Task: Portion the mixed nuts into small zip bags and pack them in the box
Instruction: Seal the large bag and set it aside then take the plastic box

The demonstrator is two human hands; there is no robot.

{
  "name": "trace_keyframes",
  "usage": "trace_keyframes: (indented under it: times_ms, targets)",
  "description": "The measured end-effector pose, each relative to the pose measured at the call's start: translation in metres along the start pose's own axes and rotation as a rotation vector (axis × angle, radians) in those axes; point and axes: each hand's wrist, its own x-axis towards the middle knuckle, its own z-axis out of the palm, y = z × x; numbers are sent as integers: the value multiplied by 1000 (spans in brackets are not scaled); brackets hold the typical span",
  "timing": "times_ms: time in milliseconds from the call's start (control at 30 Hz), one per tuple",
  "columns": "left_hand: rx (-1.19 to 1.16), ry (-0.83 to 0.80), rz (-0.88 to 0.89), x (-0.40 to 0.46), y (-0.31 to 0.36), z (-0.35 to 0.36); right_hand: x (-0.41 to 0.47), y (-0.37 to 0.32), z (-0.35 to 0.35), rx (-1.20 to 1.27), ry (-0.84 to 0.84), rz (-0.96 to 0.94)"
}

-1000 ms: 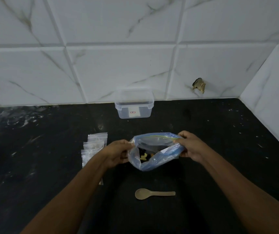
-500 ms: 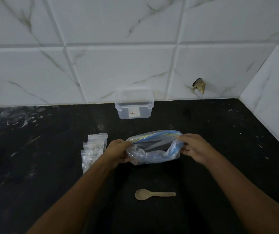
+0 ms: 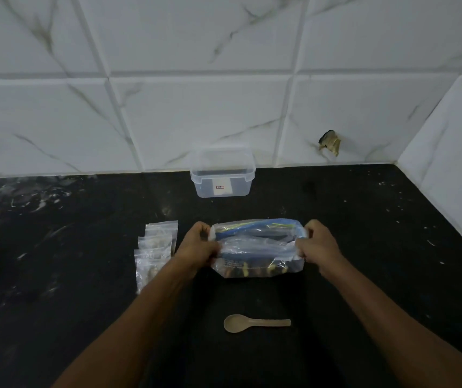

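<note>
A large clear zip bag of mixed nuts [image 3: 257, 253] with a blue zip strip stands on the black counter, nuts showing along its bottom. My left hand [image 3: 199, 245] grips its left upper edge and my right hand [image 3: 319, 243] grips its right upper edge, stretching the mouth wide. Several small zip bags [image 3: 154, 253] lie in an overlapping row just left of my left hand. A clear plastic box [image 3: 222, 177] with a white label stands open against the wall behind the bag. A beige spoon [image 3: 255, 322] lies on the counter in front of the bag.
The black counter [image 3: 56, 247] is speckled with white marks and runs to the tiled wall at the back and on the right. A chipped hole in the tile [image 3: 330, 142] sits right of the box.
The big bag has been lowered from a tilted, open-mouthed hold to standing on the counter, and both hands have pulled its top edge out wider and flatter.
</note>
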Motion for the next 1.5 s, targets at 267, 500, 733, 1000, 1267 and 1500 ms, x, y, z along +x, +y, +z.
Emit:
trace_keyframes:
  times_ms: [267,500,733,1000,1267,1500]
  targets:
    - [-136,13,11,3,-5,-5,-3,-9,-23,277,-334,185]
    - [-422,-48,-238,7,4,-13,12,-2,-34,450,-420,370]
    - [-225,-145,-210,12,13,-24,10,-15,-25,173,-278,117]
    - [753,38,175,16,21,-13,-7,-20,-7,-610,277,-478]
    - [465,147,199,15,18,-4,0,-16,-38,-17,-320,-91]
    - [531,363,411,7,21,-1,-8,-10,-20,-578,215,-481]
